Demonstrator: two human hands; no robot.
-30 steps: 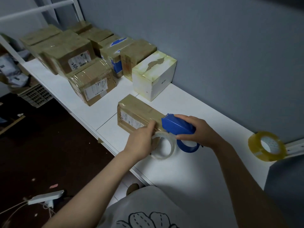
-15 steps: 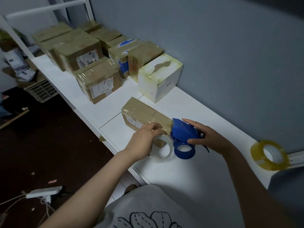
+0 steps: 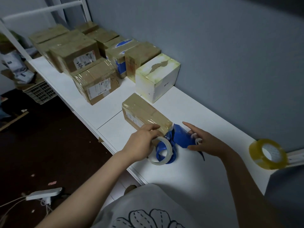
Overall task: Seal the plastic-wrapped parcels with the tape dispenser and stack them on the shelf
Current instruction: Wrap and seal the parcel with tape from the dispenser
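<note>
As the left hand [image 3: 141,145] pinches the tape roll [image 3: 169,146], seat it squarely on the tape dispenser [image 3: 181,137]; right hand [image 3: 209,143] grip unclear.

1. The shelf [image 3: 181,175] runs along the wall [image 3: 213,46], which stands behind it.
2. A parcel [image 3: 144,112] lies on the shelf near its front edge.
3. The dispenser [image 3: 181,137] lies on the shelf, touching the parcel's near end.
4. A roll [image 3: 169,148] sits against the dispenser's left side, held in the left hand [image 3: 141,145].
5. The right hand [image 3: 209,143] lies at the dispenser's right side.
6. A spare roll [image 3: 268,153] stands on the shelf far to the right, well apart.
7. A box [image 3: 156,76] sits behind the parcel, against the wall; more boxes [image 3: 74,51] crowd the shelf to its left.
8. A crate [image 3: 39,92] and a power strip [image 3: 44,193] lie on the floor left of the shelf.
</note>
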